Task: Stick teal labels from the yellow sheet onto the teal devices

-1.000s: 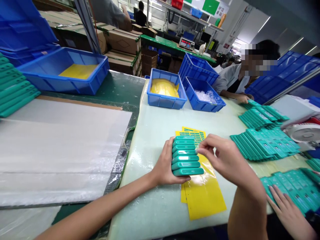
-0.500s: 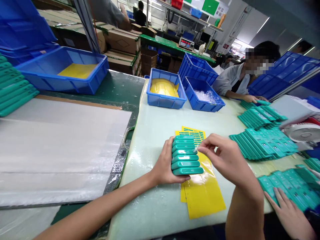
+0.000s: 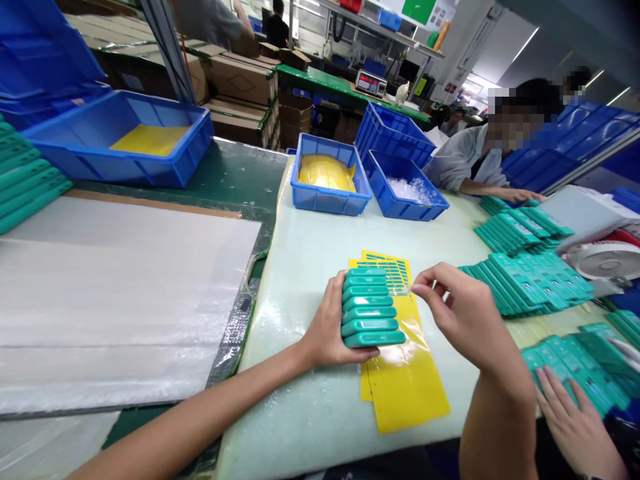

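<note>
My left hand (image 3: 327,323) is wrapped round a stack of green plastic cases (image 3: 370,311), gripped together with their narrow, rounded edges facing up. Under and beside the stack lie yellow sheets (image 3: 410,393); the upper part of one carries rows of small green strips (image 3: 396,272). To the right of the stack, apart from it, my right hand (image 3: 445,303) is closed in a pinch over the edge of the yellow sheets. A tiny whitish or clear bit shows at its fingertips, too small to name.
Blue bins (image 3: 330,200) stand at the back, one with yellow material, another with clear pieces (image 3: 410,190). More green cases (image 3: 530,280) are piled at right, where a co-worker's hand (image 3: 580,420) rests on some. A large white board (image 3: 125,300) covers the left bench.
My right hand has moved a little right, away from the cases' edges, still pinched. My left hand keeps its grip on the stack. The view has shifted slightly.
</note>
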Demonstrator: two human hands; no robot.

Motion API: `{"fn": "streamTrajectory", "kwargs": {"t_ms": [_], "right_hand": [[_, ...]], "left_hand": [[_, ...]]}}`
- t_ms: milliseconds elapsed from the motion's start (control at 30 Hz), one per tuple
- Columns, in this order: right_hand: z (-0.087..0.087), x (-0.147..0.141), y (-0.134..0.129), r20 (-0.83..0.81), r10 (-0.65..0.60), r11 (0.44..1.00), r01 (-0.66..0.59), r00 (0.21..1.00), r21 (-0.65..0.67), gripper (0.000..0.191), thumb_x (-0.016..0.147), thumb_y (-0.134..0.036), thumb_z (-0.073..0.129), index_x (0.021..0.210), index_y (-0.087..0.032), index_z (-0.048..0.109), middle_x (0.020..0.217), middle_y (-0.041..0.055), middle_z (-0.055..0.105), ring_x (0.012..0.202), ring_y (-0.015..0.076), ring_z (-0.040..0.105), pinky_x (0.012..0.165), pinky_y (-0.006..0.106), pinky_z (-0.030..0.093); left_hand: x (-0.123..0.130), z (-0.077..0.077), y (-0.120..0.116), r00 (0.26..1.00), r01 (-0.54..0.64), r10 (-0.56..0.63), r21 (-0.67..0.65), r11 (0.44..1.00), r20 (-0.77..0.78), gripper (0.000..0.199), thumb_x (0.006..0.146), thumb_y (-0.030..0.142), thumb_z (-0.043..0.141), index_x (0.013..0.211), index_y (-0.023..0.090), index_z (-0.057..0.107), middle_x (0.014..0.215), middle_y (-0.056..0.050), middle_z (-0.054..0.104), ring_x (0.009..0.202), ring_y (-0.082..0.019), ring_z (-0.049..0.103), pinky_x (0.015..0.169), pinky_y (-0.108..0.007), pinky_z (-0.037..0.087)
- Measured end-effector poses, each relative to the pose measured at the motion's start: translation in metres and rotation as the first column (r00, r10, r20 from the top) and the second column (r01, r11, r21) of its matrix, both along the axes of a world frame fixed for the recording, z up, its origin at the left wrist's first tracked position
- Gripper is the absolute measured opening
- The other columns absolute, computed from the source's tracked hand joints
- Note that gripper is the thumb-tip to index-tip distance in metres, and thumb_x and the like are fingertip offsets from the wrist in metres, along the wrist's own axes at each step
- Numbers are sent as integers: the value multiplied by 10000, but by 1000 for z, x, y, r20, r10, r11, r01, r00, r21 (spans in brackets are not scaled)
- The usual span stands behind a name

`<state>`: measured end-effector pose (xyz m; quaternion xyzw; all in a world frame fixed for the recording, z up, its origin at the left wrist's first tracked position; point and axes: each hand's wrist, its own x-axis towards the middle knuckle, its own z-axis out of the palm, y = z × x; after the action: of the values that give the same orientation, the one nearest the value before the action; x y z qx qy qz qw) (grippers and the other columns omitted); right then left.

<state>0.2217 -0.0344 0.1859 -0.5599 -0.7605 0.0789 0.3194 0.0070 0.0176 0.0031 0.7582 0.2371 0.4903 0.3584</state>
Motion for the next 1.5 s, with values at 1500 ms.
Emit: {"fn": "streamTrajectory", "kwargs": {"t_ms": [1500], "right_hand": [[10, -30, -24, -134, 96, 995, -96, 986, 3, 164, 1082, -91, 757, 976, -206, 708, 905, -16, 677, 725, 124, 562, 654, 292, 415]], "left_hand": [[-2, -5, 3, 1000, -13, 13, -23, 1000, -17, 1497, 742, 659, 1012, 1830, 243, 71, 1760, -272, 351, 1649, -562, 407, 1361, -786, 370]]}}
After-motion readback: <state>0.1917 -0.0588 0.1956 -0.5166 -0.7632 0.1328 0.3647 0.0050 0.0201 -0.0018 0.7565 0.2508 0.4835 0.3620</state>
